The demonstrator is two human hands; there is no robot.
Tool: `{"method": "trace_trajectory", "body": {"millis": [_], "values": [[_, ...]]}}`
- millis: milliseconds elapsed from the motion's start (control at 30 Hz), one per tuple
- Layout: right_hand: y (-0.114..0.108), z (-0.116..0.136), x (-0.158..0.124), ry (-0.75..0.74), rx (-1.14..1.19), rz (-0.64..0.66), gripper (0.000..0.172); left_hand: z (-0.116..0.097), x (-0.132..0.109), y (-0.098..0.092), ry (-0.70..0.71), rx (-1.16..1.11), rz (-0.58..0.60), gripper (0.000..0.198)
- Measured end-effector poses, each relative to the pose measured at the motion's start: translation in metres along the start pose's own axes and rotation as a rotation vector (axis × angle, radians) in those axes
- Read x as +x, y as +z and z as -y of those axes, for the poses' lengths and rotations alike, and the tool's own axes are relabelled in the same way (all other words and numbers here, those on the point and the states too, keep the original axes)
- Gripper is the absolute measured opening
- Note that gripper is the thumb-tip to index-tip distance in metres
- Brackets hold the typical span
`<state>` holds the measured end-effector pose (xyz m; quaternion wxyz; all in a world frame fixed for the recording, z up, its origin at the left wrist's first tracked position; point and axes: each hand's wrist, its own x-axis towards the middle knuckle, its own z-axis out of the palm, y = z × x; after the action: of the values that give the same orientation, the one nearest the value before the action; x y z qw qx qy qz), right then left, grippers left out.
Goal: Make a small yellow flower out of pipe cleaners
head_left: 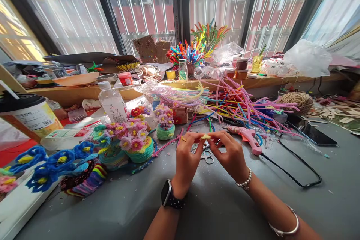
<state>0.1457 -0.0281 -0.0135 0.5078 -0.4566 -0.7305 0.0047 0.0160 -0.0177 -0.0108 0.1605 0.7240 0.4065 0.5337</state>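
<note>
Between the fingertips of both hands is a short piece of fuzzy yellow pipe cleaner [206, 137], held above the grey table. My left hand [188, 154], with a watch at its wrist, pinches the piece's left end. On the other end, the thumb and fingers of my right hand [229, 153] are closed. A pair of scissors [207, 156] lies just beneath the hands, its blades partly hidden by them. To the right rests a pink hot glue gun [247, 137] with a black cord.
Pipe-cleaner flowers in pots [137, 138] stand at left, near a plastic bottle [112, 101] and a drink cup [28, 116]. Loose pipe cleaners [239, 99] pile up behind the hands. A phone [312, 130] and a ball of twine [295, 102] lie at right.
</note>
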Motion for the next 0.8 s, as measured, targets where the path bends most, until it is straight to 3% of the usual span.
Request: {"method": "trace_trajectory", "body": {"millis": [500, 600, 800], "values": [[0.0013, 0.0037, -0.0033, -0.032, 0.021, -0.055, 0.007, -0.0023, -0.0011, -0.0009, 0.113, -0.066, 0.0, 0.016], [0.0004, 0.0046, -0.002, -0.016, 0.072, -0.054, 0.009, -0.0032, -0.0015, -0.0011, 0.011, -0.183, -0.016, 0.014], [0.0008, 0.0035, 0.0019, 0.056, 0.15, 0.064, 0.02, -0.0038, 0.0032, -0.0034, -0.348, -0.622, -0.083, 0.014]]}}
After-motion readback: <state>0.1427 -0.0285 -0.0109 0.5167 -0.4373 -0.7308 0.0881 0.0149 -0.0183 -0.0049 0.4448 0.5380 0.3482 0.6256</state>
